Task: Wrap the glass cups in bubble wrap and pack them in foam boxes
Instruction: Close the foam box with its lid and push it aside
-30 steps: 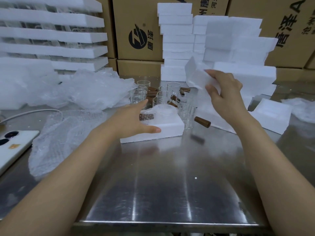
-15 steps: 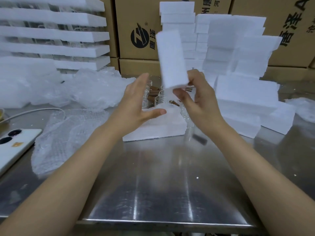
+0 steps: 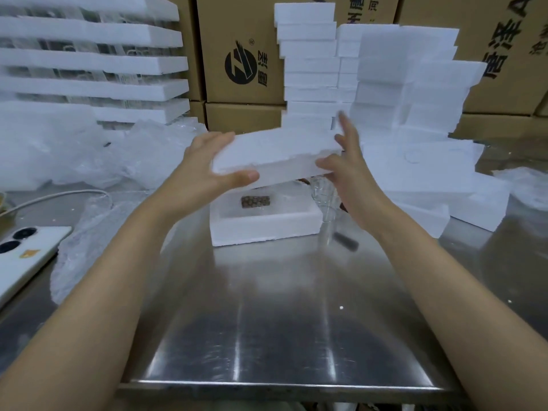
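While the left hand (image 3: 207,169) has its grip round the foam lid (image 3: 275,149) above the foam box (image 3: 264,229), the right hand (image 3: 347,176) steadying it open-fingered, a crooked lowering could jam on the wrapped cup (image 3: 255,201) inside.

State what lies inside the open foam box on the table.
A bubble-wrapped cup, brown handle showing; the foam lid held above hides the rear of the foam box.

White foam lid (image 3: 275,149) hovers tilted above open foam box (image 3: 264,229) holding wrapped cup (image 3: 255,201).
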A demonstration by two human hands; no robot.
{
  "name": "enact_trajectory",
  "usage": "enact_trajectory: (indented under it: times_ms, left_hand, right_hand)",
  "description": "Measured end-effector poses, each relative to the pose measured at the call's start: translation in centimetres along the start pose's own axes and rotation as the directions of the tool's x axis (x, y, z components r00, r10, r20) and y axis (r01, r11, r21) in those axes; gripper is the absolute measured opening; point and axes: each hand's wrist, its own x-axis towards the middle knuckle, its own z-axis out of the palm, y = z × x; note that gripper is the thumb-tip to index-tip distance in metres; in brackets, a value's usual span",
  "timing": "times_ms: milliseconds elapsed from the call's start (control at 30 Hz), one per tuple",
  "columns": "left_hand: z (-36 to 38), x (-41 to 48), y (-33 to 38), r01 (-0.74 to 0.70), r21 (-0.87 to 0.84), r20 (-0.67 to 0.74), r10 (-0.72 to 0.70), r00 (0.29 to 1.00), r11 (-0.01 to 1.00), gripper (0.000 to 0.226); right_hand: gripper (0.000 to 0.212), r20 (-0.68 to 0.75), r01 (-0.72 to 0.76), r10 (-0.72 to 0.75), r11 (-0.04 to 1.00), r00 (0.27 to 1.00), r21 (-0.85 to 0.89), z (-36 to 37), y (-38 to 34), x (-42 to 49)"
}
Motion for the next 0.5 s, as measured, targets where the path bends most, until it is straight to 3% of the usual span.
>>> enact_trajectory:
  times_ms: [67,167,300,500]
  left_hand:
    - [-0.3,0.0,-0.1,0.015,0.003,0.066,-0.015,0.998,1.0,0.087]
    - [-0.7,0.0,-0.5,0.06,0.034,0.129,-0.064,0.99,0.998,0.082]
    - [-0.9,0.2,-0.9,0.113,0.095,0.197,-0.13,0.972,0.989,0.084]
    - [-1.4,0.2,-1.2,0.174,0.098,0.27,-0.194,0.943,0.98,0.085]
  right_hand:
    - [0.058,0.061,0.014,-0.002,0.979,0.998,-0.202,-0.3,0.4,0.0]
    - [0.04,0.152,0.087,-0.037,0.937,0.988,-0.339,-0.6,1.3,-0.3]
    - [0.042,0.216,0.223,-0.123,0.813,0.969,-0.538,-1.1,1.5,-0.6]
    - [0.044,0.315,0.281,-0.11,0.77,0.943,-0.572,-1.9,1.3,-0.7]
